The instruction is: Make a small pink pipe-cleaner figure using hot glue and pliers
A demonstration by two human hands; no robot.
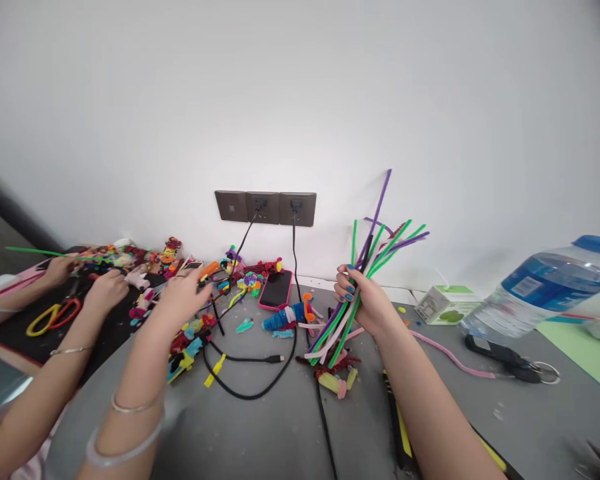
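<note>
My right hand is closed round a bundle of green, purple and white pipe cleaners, held upright above the grey table. My left hand reaches forward over a heap of small colourful pipe-cleaner figures, fingers stretched out and a little blurred, with nothing in them. Bangles sit on my left wrist.
Another person's two hands work at the far left beside yellow-red scissors. A pink-cased phone, black cables, a wall socket strip, a water bottle, a small green box and black pliers lie around.
</note>
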